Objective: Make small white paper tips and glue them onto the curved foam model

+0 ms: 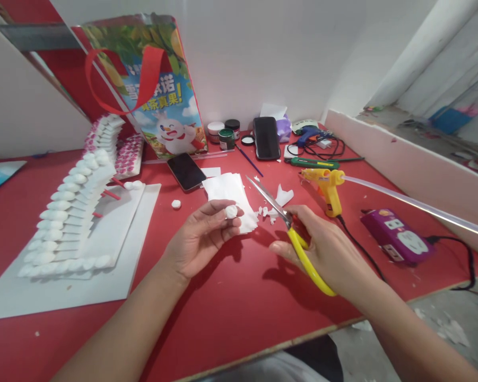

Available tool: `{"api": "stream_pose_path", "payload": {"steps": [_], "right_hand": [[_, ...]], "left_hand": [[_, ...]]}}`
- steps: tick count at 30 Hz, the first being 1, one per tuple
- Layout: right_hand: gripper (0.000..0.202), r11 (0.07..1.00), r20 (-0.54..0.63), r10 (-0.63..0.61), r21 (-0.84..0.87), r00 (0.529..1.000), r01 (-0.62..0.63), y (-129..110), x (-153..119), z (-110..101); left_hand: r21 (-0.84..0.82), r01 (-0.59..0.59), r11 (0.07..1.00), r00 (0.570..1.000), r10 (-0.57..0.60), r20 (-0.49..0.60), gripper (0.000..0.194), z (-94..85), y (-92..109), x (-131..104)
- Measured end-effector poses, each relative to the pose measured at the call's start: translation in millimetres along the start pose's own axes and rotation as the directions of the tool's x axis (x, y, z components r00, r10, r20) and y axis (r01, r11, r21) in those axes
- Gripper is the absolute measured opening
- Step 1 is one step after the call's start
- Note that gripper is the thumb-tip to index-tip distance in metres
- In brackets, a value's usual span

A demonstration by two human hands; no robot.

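My left hand (205,233) pinches a small round white piece (231,212), perhaps folded paper, between thumb and fingers. In my right hand (326,244) is a pair of scissors (302,252) with yellow handles, its blades pointing up and left. The blades look nearly closed and stay apart from the white piece. Behind my left hand lies a stack of white paper (226,188). Paper scraps (267,213) are scattered beside the blades. Another small white piece (176,203) rests on the red table to the left.
A white layered model (79,228) on a board takes up the left. On the right are a yellow glue gun (328,191) and a purple power strip (398,236), both with cords. Phones (187,171), paint jars (226,139) and a printed bag (171,101) stand or lie behind.
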State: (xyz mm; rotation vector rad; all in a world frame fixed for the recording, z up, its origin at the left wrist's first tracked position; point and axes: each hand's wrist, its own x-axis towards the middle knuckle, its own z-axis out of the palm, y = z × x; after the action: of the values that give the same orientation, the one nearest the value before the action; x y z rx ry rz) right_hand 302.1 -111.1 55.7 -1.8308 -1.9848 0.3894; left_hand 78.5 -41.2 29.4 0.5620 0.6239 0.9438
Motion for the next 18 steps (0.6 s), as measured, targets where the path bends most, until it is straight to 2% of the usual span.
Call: {"api": "stream_pose_path", "payload": {"steps": [3, 5, 18], "right_hand": [[0.075, 0.996, -0.038, -0.081, 0.033, 0.996, 0.082, -2, -2, 1], [0.072, 0.995, -0.047, -0.087, 0.034, 0.995, 0.089, -2, -3, 2], [0.067, 0.998, -0.002, 0.031, -0.061, 1.0, -0.031, 8, 0, 8]], "left_hand": [[0.008, -0.021, 1.0, 0.999, 0.02, 0.03, 0.025, 0.7, 0, 0], [0.02, -0.038, 0.999, 0.998, 0.037, 0.052, 0.023, 0.8, 0, -1], [0.068, -0.082, 0.994, 0.991, 0.074, 0.11, 0.028, -4.7, 2, 0]]}}
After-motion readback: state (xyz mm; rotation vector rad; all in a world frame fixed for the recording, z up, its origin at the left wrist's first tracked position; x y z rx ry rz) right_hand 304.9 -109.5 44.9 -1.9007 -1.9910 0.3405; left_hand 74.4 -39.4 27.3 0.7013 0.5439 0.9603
